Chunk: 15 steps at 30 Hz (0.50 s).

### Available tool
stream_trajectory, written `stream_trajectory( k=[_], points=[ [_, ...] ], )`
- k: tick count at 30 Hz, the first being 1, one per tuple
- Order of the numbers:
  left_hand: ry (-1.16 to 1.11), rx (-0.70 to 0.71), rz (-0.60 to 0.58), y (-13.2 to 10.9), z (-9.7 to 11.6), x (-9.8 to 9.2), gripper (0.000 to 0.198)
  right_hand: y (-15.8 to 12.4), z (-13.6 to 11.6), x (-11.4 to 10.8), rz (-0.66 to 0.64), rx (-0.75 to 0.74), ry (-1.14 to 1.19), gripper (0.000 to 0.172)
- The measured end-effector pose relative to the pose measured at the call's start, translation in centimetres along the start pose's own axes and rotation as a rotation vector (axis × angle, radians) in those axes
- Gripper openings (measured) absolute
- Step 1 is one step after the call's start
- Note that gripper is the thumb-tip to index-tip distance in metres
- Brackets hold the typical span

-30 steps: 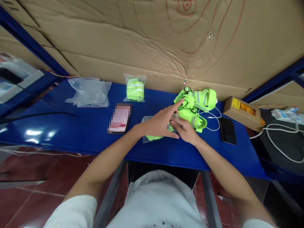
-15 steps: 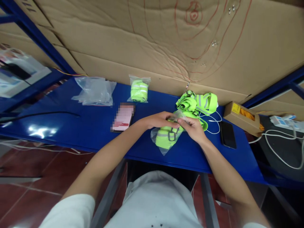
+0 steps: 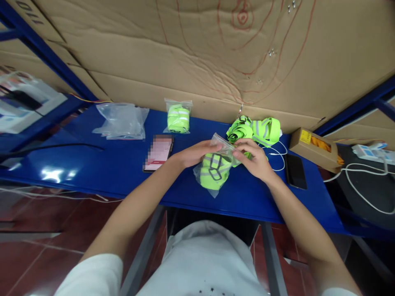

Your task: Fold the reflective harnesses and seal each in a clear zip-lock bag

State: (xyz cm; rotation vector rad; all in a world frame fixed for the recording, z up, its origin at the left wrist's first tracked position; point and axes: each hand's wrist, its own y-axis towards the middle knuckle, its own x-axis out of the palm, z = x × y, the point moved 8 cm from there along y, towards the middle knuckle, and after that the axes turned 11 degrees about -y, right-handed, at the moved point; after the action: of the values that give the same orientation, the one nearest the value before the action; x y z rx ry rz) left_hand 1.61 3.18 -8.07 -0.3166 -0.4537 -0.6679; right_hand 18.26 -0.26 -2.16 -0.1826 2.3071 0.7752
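Note:
A clear zip bag (image 3: pixel 196 174) holds a folded yellow-green reflective strap (image 3: pixel 207 179) with dark buckles, just above the front of the blue table. My left hand (image 3: pixel 200 152) grips the bag's upper left side, its fingertips partly behind the plastic. At the bag's top right corner, my right hand (image 3: pixel 251 158) pinches the edge between thumb and fingers. Behind my right hand lies a pile of loose yellow-green reflective straps (image 3: pixel 266 130), partly hidden by it.
A filled bag of yellow-green strap (image 3: pixel 179 119) stands against the cardboard (image 3: pixel 129 61). Left of it lie flat clear bags (image 3: pixel 123 121). A phone with a lit screen (image 3: pixel 159 153), a dark phone (image 3: pixel 296 172), a white cable (image 3: pixel 279 155) and a small cardboard box (image 3: pixel 314 149) are on the table (image 3: pixel 101 164).
The strap now sits lower inside the bag, and the bag's top edge shows upright between my hands. My right hand has shifted from the strap to the bag's top corner.

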Motion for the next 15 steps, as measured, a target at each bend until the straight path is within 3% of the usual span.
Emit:
stream_trajectory(
  k=[3,8,15],
  points=[
    [-0.038,-0.008,0.004,0.1,0.0,0.0,0.056,-0.3,1.3,0.5,-0.048,0.071,0.097,0.028],
    [-0.036,0.033,0.013,0.3,0.1,0.0,0.056,-1.7,3.5,0.5,0.019,0.245,0.297,0.025],
    [-0.023,0.115,0.067,0.2,0.8,-0.4,0.052,-2.0,3.8,0.3,0.11,0.282,0.366,0.034]
  ],
)
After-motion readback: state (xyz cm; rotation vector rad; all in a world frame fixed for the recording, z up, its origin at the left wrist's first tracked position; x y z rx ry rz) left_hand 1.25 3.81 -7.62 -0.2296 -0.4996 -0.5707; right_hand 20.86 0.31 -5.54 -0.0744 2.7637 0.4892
